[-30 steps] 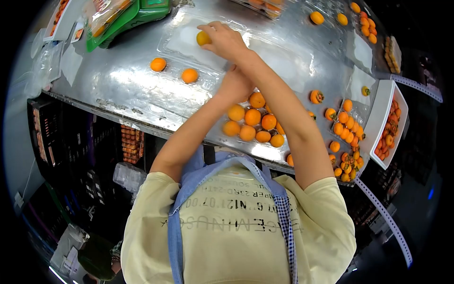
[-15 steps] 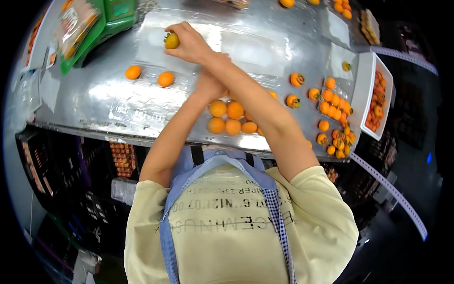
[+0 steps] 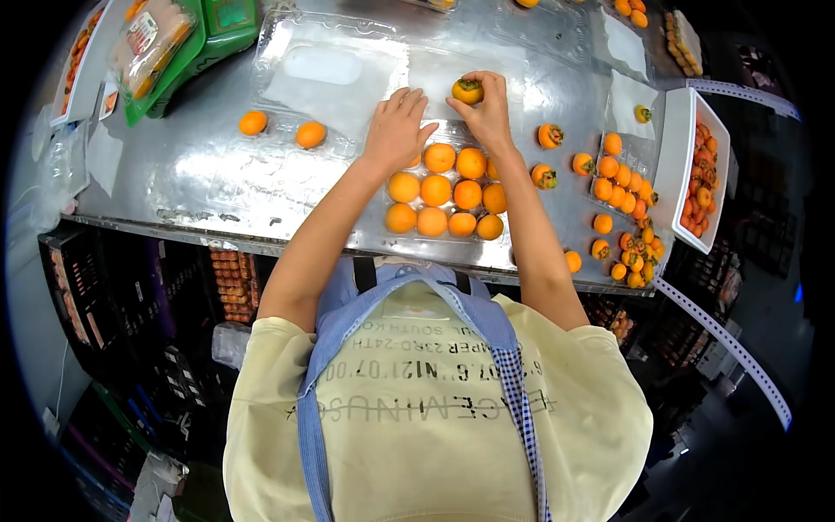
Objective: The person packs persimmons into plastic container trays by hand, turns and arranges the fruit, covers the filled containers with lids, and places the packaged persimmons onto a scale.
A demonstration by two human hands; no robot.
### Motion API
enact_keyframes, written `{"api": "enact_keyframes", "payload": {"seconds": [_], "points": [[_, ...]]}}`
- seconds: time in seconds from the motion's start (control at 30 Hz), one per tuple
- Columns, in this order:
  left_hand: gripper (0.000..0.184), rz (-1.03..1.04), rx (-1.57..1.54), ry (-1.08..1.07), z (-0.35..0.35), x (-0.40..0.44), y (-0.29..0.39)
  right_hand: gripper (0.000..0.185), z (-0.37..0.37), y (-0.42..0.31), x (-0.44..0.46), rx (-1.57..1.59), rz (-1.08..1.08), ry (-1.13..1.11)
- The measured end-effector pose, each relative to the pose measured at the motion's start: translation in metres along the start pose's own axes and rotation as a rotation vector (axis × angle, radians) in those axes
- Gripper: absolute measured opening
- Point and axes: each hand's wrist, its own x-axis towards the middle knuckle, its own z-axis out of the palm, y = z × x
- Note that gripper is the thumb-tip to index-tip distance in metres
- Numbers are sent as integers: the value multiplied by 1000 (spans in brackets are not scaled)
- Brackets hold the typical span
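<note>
In my right hand a persimmon is pinched between thumb and fingers, its green leafy cap showing. It is held just above the far edge of a clear plastic tray. Several orange persimmons fill rows of that tray, smooth side up. My left hand lies with fingers stretched out at the tray's far left corner; whether it touches the plastic I cannot tell. Two loose persimmons sit on the metal table to the left.
Clear plastic packaging lies beyond my hands. A green crate with packed fruit stands at back left. On the right are more persimmons and a white box of small reddish-orange fruit. The metal table has a near edge by my apron.
My right hand has swung from the left across to the right with the persimmon. My arms, crossed before, are now apart, and my left hand shows beside the tray.
</note>
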Motion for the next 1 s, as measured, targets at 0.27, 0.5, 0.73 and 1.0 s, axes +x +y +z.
{"api": "enact_keyframes", "payload": {"seconds": [0.27, 0.5, 0.73, 1.0], "points": [[37, 68, -133, 89, -25, -6, 15, 55, -1, 7, -1, -147, 21, -34], [29, -49, -310, 276, -82, -35, -5, 49, -24, -19, -15, -207, -50, 23], [39, -159, 43, 147, -85, -39, -89, 22, -90, -2, -59, -220, -25, 381], [61, -266, 328, -179, -55, -29, -103, 54, -136, 43, -138, -380, 215, 20]]}}
